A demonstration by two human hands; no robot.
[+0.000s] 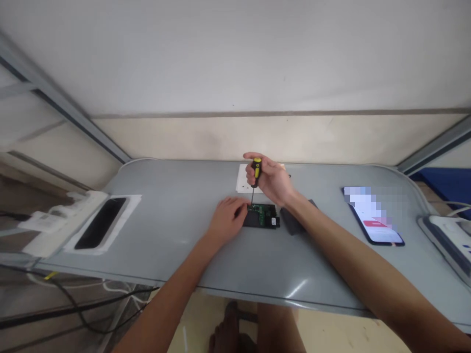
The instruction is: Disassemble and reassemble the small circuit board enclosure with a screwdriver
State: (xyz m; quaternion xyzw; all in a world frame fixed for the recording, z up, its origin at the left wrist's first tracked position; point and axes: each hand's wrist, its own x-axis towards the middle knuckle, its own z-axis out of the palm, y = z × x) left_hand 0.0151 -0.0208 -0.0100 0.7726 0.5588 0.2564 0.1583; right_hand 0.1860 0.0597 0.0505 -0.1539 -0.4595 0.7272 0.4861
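1) An open black device [253, 219] is laid flat on the grey table [165, 196], near its middle, with a green circuit board [261, 214] exposed inside
2) A yellow and black screwdriver [256, 171] is gripped by the right hand [271, 180], whose fingers are closed around the handle while the forefinger is stretched out away from it
3) The screwdriver is held nearly upright, its tip brought down to the upper edge of the device
4) The left end of the device is covered by the left hand [230, 218]; whether it is pinched or only pressed there cannot be told
5) A dark flat piece [292, 224] is partly hidden by the right forearm, just beside the device
6) Behind the screwdriver, a white sheet [241, 182] is dotted with small dark specks
7) A lit phone [379, 230] is placed well to the right, and a dark phone [101, 223] to the left, near a white power strip [64, 230]
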